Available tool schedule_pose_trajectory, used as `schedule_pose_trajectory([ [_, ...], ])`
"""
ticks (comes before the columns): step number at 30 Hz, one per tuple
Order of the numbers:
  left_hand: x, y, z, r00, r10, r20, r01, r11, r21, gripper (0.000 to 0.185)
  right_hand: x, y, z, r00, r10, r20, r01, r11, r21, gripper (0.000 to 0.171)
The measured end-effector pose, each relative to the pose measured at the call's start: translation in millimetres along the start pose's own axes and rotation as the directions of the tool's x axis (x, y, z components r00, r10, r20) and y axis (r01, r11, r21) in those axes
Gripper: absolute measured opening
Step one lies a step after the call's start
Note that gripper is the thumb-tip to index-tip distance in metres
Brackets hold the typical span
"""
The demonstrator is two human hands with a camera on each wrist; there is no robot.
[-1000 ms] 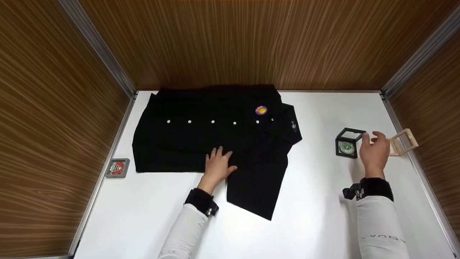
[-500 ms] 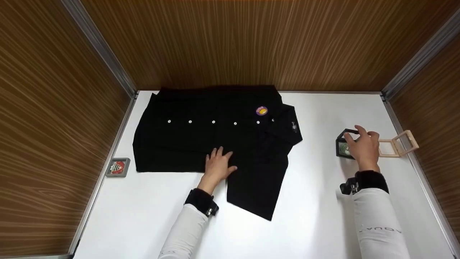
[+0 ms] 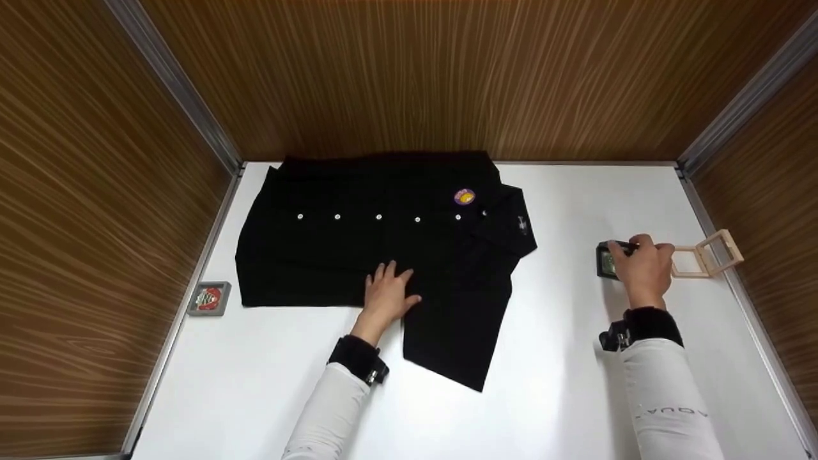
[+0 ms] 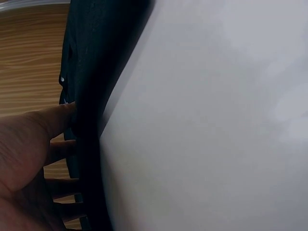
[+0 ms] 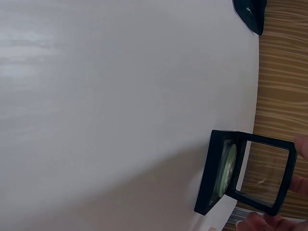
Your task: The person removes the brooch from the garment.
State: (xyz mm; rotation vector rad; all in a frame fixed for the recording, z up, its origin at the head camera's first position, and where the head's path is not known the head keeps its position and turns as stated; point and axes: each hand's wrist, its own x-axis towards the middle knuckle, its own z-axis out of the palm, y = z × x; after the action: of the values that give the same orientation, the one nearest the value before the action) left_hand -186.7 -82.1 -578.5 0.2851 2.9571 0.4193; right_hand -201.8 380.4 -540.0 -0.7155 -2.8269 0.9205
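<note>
Left hand (image 3: 388, 295) lay flat on the black shirt (image 3: 358, 243), fingers straight and slightly spread, palm near the shirt's front hem. In the left wrist view the same hand (image 4: 29, 159) showed only as a thumb and blurred finger edges behind the dark cloth (image 4: 96, 96); fingertips hidden there.

Shirt was spread on the white table (image 3: 255, 383), buttons in a row, a purple and yellow badge (image 3: 464, 196) near the collar. One sleeve hung toward the table's near side.

Right hand (image 3: 639, 268) sat over the black frame box (image 3: 606, 260) at the table's right side, well apart from the shirt. Fingers curled over the lid's far edge; hand covered most of the box in the head view. Right wrist view showed the box (image 5: 216, 173) with its clear lid (image 5: 262, 173) hinged partly open, a green round piece (image 5: 226, 168) inside, print unreadable. Fingertips (image 5: 303, 144) touched the lid's edge, mostly cut off by the frame border.

A wooden frame box (image 3: 706, 255) stood open just beside the right hand. A small grey case (image 3: 209, 298) with a red item lay at the left edge; detail too small to tell.
</note>
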Motion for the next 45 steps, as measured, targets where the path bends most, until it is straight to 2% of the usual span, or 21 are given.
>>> schedule_pose_trajectory([
  [4, 0.0, -0.3, 0.2, 1.0, -0.005, 0.009, 0.005, 1.0, 0.003, 0.062, -3.1, 1.0, 1.8, 0.999, 0.038, 0.003, -0.038, 0.999, -0.021, 0.064],
  [13, -0.4, -0.1, -0.4, 1.0, -0.006, 0.008, 0.005, 1.0, 0.014, 0.063, -9.5, 11.6, 11.2, 0.997, 0.07, 0.041, -0.067, 0.995, -0.077, 0.063],
  [31, -0.3, 0.0, -0.2, 1.0, -0.007, 0.011, 0.007, 1.0, 0.0, 0.062, -16.1, 24.3, 25.6, 0.999, 0.028, -0.014, -0.029, 0.999, -0.024, 0.062],
  [36, -0.6, 0.3, -1.2, 1.0, -0.011, 0.016, 0.011, 1.0, -0.02, 0.063, -14.4, 23.7, 25.4, 0.999, 0.03, -0.014, -0.03, 0.999, -0.017, 0.075],
  [39, -0.7, 0.5, -1.2, 1.0, -0.013, 0.02, 0.014, 1.0, -0.022, 0.063, -12.9, 24.5, 24.0, 0.999, 0.038, 0.016, -0.038, 0.999, -0.033, 0.084],
  [45, -0.1, 0.2, 0.3, 1.0, -0.013, 0.018, 0.013, 1.0, -0.009, 0.063, -11.8, 27.0, 22.9, 0.998, 0.033, 0.06, -0.028, 0.997, -0.067, 0.084],
])
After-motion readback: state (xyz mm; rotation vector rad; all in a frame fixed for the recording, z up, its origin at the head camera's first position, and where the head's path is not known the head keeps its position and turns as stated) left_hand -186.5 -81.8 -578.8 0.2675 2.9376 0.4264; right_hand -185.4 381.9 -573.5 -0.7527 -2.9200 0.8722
